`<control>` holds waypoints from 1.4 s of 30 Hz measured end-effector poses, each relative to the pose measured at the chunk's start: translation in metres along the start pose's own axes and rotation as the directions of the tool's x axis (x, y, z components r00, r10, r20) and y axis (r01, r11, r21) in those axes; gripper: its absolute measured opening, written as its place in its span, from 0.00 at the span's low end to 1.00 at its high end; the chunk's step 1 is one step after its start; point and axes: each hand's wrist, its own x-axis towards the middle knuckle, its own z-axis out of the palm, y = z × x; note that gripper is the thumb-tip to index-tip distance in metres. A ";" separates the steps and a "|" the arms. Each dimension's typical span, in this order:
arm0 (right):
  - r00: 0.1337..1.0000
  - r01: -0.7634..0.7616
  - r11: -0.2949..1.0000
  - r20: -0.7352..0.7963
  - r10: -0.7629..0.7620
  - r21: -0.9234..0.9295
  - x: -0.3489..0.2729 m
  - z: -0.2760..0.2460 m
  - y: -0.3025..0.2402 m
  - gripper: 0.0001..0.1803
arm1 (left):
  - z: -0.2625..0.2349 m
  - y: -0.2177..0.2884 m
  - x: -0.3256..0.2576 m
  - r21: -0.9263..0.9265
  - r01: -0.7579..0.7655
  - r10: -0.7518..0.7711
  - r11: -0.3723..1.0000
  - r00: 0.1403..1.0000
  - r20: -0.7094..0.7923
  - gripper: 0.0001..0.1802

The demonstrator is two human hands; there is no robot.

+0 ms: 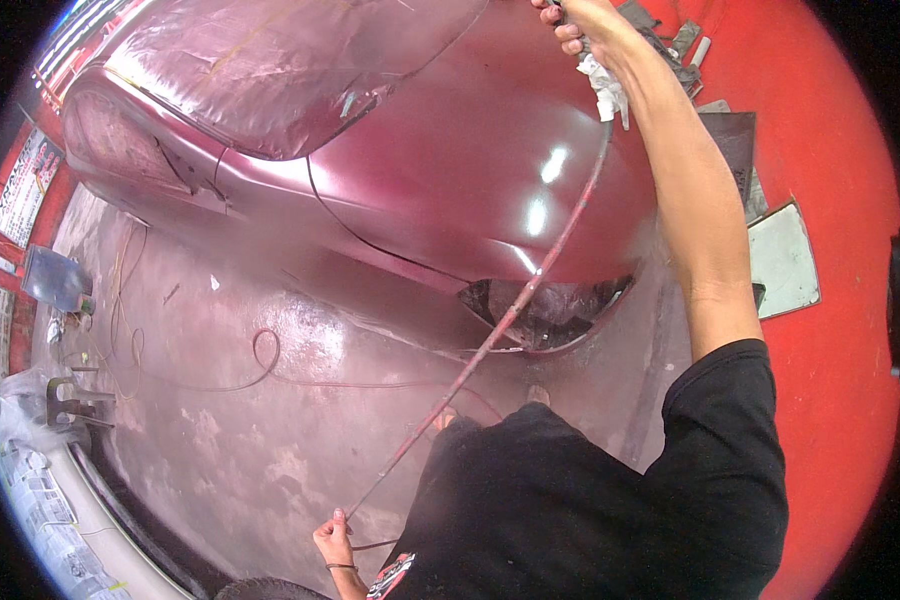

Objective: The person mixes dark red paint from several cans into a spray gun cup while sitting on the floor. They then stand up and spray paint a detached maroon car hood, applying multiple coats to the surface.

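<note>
My right hand (582, 28) reaches to the top edge, its fingers wrapped round the handle of what looks like a spray gun, mostly cut off by the frame. White paper or cloth (605, 88) is bunched round the handle's lower end. From there a paint-stained red hose (490, 340) runs taut down across my front. Low in the view, my left hand (335, 538) is closed round this hose. Beyond the hose is a maroon car (450, 150), its bonnet glossy under light reflections. Wrinkled plastic film (260, 60) covers its windscreen, and a dark opening (560, 310) shows at the headlight.
More hose (265, 360) loops over the grey, paint-dusted floor (230, 440). A stool (75, 400) and a blue container (58, 278) stand left. Another vehicle (120, 530), partly papered over, is at lower left. Flat panels (785, 262) lean by the red surface (840, 400) at right.
</note>
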 end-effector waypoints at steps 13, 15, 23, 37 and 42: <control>0.924 -0.064 0.997 -0.381 0.040 -0.053 -0.054 -0.200 0.115 0.29 | 0.072 0.027 -0.030 0.177 -0.010 -0.014 0.984 0.991 0.132 0.33; 0.907 -0.094 0.995 -0.414 0.077 -0.021 -0.063 -0.242 0.139 0.29 | 0.083 0.032 -0.039 0.204 -0.021 -0.007 0.979 0.991 0.133 0.33; 0.727 -0.194 0.979 -0.661 0.188 0.065 -0.109 -0.395 0.233 0.29 | 0.144 0.036 -0.085 0.270 -0.053 0.012 0.961 0.988 0.151 0.32; 0.739 -0.280 0.959 -0.629 0.241 0.038 -0.126 -0.369 0.280 0.29 | 0.142 0.005 -0.093 0.317 0.002 -0.050 0.948 0.988 0.143 0.34; 0.819 -0.210 0.978 -0.547 0.173 -0.004 -0.096 -0.269 0.224 0.28 | 0.102 0.007 -0.080 0.267 0.073 -0.114 0.961 0.983 0.142 0.34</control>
